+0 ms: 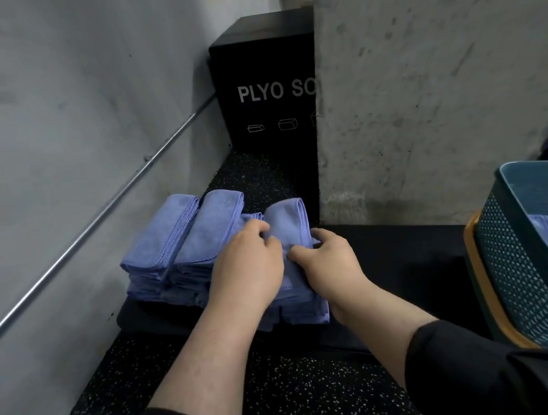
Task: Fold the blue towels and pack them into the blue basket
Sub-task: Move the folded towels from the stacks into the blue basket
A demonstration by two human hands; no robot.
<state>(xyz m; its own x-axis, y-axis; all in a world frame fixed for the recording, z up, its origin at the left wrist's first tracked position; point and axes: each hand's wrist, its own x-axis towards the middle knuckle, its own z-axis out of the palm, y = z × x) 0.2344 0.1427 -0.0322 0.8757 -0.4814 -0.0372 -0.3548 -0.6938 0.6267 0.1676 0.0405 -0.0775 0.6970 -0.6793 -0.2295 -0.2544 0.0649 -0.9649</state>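
1. a black speckled floor [281, 389] runs between grey concrete walls [45, 97], with a metal pipe [100, 213] along the left one.
2. a black box [262, 70] at the back reads "plyo so", the rest hidden by the wall.
3. folded blue towels [180, 239] sit stacked on a low black pad [408, 246].
4. the left hand [248, 265] and right hand [327, 262] both pinch the top towel [288, 226] of the near stack.
5. the blue basket [528, 265] stands to the right, a towel inside.
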